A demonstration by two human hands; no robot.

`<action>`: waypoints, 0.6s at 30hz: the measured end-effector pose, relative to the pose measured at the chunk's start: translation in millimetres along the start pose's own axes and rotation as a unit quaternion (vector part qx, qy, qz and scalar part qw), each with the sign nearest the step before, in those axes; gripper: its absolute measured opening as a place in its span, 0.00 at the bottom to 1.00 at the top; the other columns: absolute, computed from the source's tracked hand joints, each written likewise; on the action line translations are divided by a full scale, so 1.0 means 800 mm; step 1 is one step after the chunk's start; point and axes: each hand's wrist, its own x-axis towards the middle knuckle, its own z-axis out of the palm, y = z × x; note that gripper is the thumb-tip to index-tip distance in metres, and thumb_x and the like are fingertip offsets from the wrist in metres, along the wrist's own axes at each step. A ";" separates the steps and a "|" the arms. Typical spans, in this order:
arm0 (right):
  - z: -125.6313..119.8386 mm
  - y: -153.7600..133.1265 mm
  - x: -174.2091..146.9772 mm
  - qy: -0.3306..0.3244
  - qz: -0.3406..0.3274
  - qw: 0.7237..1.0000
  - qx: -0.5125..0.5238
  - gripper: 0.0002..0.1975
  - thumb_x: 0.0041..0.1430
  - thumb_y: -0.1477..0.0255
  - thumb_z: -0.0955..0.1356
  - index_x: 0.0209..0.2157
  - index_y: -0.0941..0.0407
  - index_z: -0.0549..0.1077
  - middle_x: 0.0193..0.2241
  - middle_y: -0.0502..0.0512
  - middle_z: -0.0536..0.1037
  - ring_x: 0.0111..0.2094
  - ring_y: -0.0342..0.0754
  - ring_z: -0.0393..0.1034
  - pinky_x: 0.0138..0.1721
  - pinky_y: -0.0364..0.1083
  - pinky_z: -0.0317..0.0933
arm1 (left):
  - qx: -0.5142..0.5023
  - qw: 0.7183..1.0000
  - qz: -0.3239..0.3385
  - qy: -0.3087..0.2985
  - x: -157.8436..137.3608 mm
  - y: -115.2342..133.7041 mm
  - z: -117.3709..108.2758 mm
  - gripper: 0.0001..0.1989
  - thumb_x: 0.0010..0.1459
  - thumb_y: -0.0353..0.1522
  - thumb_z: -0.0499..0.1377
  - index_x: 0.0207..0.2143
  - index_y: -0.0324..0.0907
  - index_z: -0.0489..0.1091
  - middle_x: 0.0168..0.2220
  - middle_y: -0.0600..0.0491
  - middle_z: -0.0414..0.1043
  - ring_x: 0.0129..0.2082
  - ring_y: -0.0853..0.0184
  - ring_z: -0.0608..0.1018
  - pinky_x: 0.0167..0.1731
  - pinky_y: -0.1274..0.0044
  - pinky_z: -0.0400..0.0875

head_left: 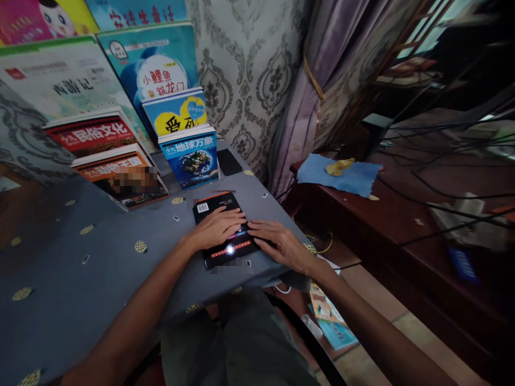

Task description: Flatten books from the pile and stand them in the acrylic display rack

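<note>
A closed black book (217,254) lies flat on the grey patterned tablecloth (108,279), its barcode at the upper left. Across the middle of its cover rests my left hand (219,228), fingers stretched out and holding nothing. My right hand (281,244) touches the book's right edge, its fingers extended toward the left hand. Beyond the book stand a blue book with a globe on it (189,161) and an orange book (124,179), both upright. Behind them are a red book (88,134) and a yellow and blue book (173,115).
Larger picture books (156,64) rise at the back against the patterned wall. A dark phone-like slab (229,162) lies near the table's far edge. On the right, a dark red wooden bench (341,209) carries a blue cloth (322,174) and tangled cables. More books (333,327) lie below.
</note>
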 end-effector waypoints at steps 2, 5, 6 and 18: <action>0.000 -0.002 -0.001 0.010 -0.013 1.000 -0.011 0.16 0.69 0.70 0.64 0.53 0.54 0.77 0.53 0.61 0.79 0.58 0.56 0.71 0.58 0.61 0.67 | 0.025 1.000 -0.004 0.001 -0.001 0.005 0.000 0.20 0.72 0.36 0.45 0.60 0.42 0.68 0.64 0.48 0.66 0.68 0.64 0.63 0.66 0.62 0.53; 0.001 -0.004 -0.005 0.028 -0.014 0.999 -0.021 0.15 0.69 0.71 0.64 0.52 0.54 0.78 0.51 0.60 0.80 0.57 0.55 0.73 0.56 0.60 0.69 | 0.046 0.999 -0.008 -0.002 -0.003 0.012 0.000 0.20 0.72 0.36 0.46 0.59 0.42 0.68 0.65 0.47 0.66 0.68 0.62 0.62 0.66 0.61 0.54; 0.002 -0.005 -0.007 0.032 -0.013 0.999 -0.023 0.15 0.69 0.71 0.64 0.52 0.53 0.78 0.51 0.59 0.81 0.56 0.55 0.73 0.56 0.59 0.69 | 0.043 0.999 -0.007 -0.005 -0.005 0.013 0.000 0.20 0.72 0.36 0.46 0.60 0.43 0.68 0.65 0.48 0.66 0.69 0.62 0.62 0.66 0.60 0.54; 0.006 0.001 -0.035 0.045 -0.008 0.999 -0.029 0.14 0.67 0.67 0.69 0.52 0.51 0.78 0.49 0.58 0.82 0.56 0.56 0.73 0.53 0.60 0.69 | 0.032 0.999 0.029 0.007 -0.025 0.039 0.004 0.21 0.71 0.42 0.49 0.59 0.45 0.68 0.64 0.48 0.67 0.68 0.60 0.63 0.64 0.55 0.55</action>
